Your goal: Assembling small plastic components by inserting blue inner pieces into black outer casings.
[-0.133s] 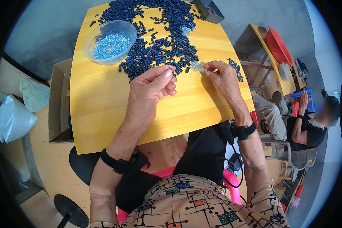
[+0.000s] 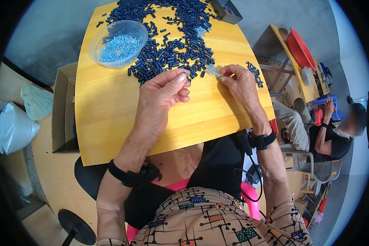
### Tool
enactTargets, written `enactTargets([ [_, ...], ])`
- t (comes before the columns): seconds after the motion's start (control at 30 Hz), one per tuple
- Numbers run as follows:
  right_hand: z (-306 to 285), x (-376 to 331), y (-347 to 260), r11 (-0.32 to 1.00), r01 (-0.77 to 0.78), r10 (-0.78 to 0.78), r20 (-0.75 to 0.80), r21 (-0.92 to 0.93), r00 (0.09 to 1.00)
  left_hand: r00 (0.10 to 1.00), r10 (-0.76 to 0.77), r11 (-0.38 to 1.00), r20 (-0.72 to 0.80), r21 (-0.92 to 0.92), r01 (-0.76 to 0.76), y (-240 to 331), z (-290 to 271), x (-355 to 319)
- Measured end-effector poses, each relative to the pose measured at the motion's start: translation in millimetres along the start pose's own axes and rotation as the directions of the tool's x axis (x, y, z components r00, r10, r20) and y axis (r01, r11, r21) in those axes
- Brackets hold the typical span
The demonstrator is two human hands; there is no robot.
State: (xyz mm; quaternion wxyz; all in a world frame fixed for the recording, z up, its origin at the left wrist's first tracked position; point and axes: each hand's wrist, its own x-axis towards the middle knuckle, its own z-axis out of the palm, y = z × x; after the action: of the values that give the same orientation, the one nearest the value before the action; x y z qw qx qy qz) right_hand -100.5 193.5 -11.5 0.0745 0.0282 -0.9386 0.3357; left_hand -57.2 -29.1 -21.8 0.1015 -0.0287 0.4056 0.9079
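Observation:
My left hand [image 2: 162,92] is above the near part of the yellow table, thumb and forefinger pinched together. A dark bit shows at its fingertips, too small to make out. My right hand [image 2: 240,84] also pinches, its fingertips close beside a small pile of silvery metal pieces [image 2: 212,70]; whatever it holds is too small to name. Beyond my hands, many small black cylindrical pieces [image 2: 168,57] lie in a loose heap. A clear round plastic tub [image 2: 95,51] of small shiny, bluish-silver pieces stands at the heap's left.
A smaller group of black pieces [image 2: 254,74] lies at the yellow table's [image 2: 184,123] right edge. A dark open box [image 2: 230,17] sits at the far right corner. Left of the table is a cardboard box [image 2: 63,119]. Another person [image 2: 332,141] sits at the right, near a red basin [image 2: 300,48].
My right hand has shifted very slightly left toward the silvery pile. My left hand keeps its pinch in nearly the same place.

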Motion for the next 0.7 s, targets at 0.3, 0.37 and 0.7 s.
enactTargets([
  [0.3,14,2,-13,0.981,0.170,-0.174,-0.036,-0.089,0.984,0.999,-0.015,0.998,0.028,0.061,0.013,-1,0,0],
  [0.37,15,3,-14,0.965,0.206,-0.214,-0.033,-0.163,0.976,0.999,-0.015,0.996,0.028,0.086,0.013,-1,1,0],
  [0.7,22,0,-14,0.905,0.357,-0.359,0.033,-0.233,0.933,0.998,-0.020,0.989,0.057,0.146,0.011,-3,1,-2],
])
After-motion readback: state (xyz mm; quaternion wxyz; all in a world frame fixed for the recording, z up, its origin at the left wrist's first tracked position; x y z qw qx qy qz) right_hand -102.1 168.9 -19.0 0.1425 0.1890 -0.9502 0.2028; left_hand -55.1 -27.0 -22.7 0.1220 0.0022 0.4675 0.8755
